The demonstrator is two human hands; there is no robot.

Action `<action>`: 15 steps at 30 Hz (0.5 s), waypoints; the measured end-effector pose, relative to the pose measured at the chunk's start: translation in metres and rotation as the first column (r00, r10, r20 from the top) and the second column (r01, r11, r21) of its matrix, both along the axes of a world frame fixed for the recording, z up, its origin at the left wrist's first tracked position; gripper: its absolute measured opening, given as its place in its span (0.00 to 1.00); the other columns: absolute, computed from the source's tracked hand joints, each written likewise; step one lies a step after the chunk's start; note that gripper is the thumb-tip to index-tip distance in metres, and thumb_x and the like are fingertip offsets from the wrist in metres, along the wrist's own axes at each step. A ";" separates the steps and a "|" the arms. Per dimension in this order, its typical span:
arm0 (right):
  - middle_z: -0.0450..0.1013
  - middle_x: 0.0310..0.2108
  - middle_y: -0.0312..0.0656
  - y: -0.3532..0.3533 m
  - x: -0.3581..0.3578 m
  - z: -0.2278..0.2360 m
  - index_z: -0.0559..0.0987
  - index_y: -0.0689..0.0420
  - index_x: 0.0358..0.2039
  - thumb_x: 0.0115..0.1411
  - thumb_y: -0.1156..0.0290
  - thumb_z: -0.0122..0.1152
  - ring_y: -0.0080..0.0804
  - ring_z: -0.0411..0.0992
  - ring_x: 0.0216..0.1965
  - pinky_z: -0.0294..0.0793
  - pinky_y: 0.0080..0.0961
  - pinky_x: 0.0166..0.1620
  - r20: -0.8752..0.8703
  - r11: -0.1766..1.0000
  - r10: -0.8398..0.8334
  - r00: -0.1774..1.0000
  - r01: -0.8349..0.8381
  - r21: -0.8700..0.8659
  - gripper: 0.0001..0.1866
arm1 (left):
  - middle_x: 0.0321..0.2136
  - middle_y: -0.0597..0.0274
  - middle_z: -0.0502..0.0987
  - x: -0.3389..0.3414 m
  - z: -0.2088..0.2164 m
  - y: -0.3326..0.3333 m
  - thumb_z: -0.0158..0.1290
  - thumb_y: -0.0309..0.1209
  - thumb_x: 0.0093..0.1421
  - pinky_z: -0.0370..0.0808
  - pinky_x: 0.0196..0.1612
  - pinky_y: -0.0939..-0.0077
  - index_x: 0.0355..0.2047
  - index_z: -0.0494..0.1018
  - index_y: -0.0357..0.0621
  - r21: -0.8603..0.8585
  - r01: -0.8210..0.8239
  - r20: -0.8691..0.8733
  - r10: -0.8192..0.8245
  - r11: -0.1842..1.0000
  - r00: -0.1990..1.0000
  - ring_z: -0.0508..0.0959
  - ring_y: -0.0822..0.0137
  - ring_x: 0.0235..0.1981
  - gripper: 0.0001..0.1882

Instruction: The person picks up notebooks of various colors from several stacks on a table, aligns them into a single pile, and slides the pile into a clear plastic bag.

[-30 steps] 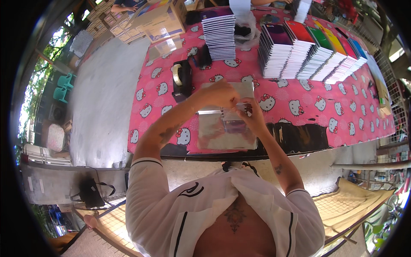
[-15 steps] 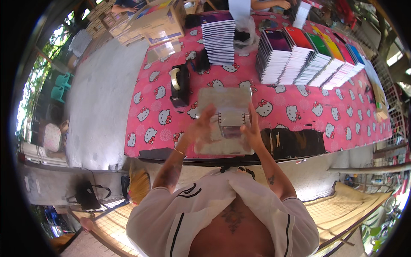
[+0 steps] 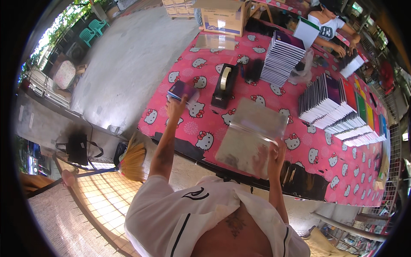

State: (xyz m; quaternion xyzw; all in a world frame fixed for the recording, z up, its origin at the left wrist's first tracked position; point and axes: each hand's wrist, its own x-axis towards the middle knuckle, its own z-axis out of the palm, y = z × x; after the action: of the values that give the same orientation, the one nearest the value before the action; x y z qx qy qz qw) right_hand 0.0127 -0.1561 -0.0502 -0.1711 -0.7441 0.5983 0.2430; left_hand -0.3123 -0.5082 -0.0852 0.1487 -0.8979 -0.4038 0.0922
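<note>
At the left side of the pink table, my left hand [image 3: 176, 107] is closed on a small purple-covered notebook [image 3: 181, 90]. Its fingers grip the near edge, and I cannot tell whether the notebook touches the tabletop. A grey rectangular board [image 3: 244, 147] with a glossy, see-through surface lies before me, a crease across its middle. At the board's right edge rests my right hand [image 3: 277, 154], fingers loosely extended and partly hidden. Between the notebook and the board, farther back, stands a black tape dispenser [image 3: 224, 85] with a pale roll.
A tall notebook stack [image 3: 282, 58] stands behind the dispenser. Several stacks with coloured covers [image 3: 342, 105] fill the right side. At the back are a cardboard box [image 3: 222, 19] and a clear sheet [image 3: 215, 42]. A co-worker [image 3: 327, 25] handles notebooks at the far right.
The view has turned left. My left hand has moved from over the grey board to the table's left side with the small notebook. The small spiral-bound item is gone from the board.
</note>
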 end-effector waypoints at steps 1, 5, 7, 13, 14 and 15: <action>0.63 0.62 0.42 -0.004 0.001 0.000 0.68 0.57 0.61 0.66 0.74 0.56 0.35 0.70 0.57 0.68 0.29 0.56 0.032 1.000 0.004 0.999 -0.004 -0.003 0.23 | 0.46 0.37 0.75 -0.018 -0.005 0.014 0.51 0.68 0.56 0.70 0.54 0.51 0.58 0.65 0.32 -0.193 -0.119 0.024 0.126 0.974 0.992 0.75 0.44 0.51 0.49; 0.65 0.58 0.41 -0.009 -0.004 0.015 0.69 0.59 0.59 0.66 0.76 0.55 0.34 0.71 0.55 0.69 0.28 0.55 0.086 0.989 0.058 0.995 -0.069 0.130 0.21 | 0.53 0.32 0.70 -0.092 -0.010 0.021 0.51 0.69 0.54 0.69 0.58 0.53 0.59 0.63 0.27 -0.125 -0.208 -0.016 0.207 0.970 0.978 0.70 0.40 0.58 0.53; 0.66 0.58 0.42 0.004 0.002 0.025 0.71 0.59 0.57 0.64 0.77 0.56 0.35 0.70 0.56 0.71 0.29 0.54 0.066 0.977 0.029 0.997 -0.042 0.207 0.20 | 0.54 0.32 0.70 -0.119 -0.008 0.033 0.52 0.68 0.55 0.68 0.60 0.52 0.57 0.62 0.22 0.005 -0.160 -0.042 0.160 0.987 0.986 0.71 0.41 0.58 0.54; 0.70 0.58 0.47 0.072 0.037 0.100 0.77 0.60 0.51 0.62 0.79 0.56 0.41 0.65 0.62 0.64 0.36 0.62 -0.122 0.926 -0.137 0.983 0.171 0.337 0.16 | 0.42 0.42 0.79 -0.137 0.025 0.007 0.58 0.54 0.60 0.79 0.45 0.65 0.54 0.71 0.28 -0.059 -0.063 -0.432 0.031 0.996 0.901 0.81 0.51 0.43 0.38; 0.71 0.57 0.48 0.078 0.041 0.128 0.78 0.61 0.51 0.63 0.78 0.56 0.42 0.65 0.62 0.62 0.38 0.64 -0.161 0.886 -0.167 0.973 0.219 0.408 0.15 | 0.41 0.45 0.80 -0.132 0.038 -0.003 0.59 0.50 0.61 0.80 0.44 0.68 0.53 0.72 0.30 -0.288 -0.270 -0.664 0.011 0.919 0.747 0.82 0.56 0.42 0.34; 0.72 0.56 0.49 0.085 0.051 0.161 0.78 0.62 0.51 0.64 0.75 0.56 0.42 0.65 0.62 0.59 0.39 0.65 -0.188 0.816 -0.254 0.949 0.315 0.485 0.15 | 0.42 0.49 0.80 -0.113 0.074 0.044 0.59 0.43 0.63 0.78 0.47 0.70 0.54 0.72 0.32 0.064 0.194 -0.615 -0.114 0.979 0.780 0.81 0.61 0.43 0.28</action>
State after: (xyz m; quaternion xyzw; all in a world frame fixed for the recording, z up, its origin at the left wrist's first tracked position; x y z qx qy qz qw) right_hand 0.0642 -0.0706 0.1110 -0.1754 -0.8262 0.3460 0.4085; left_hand -0.4258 -0.4639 -0.0115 -0.0575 -0.8029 -0.4912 0.3328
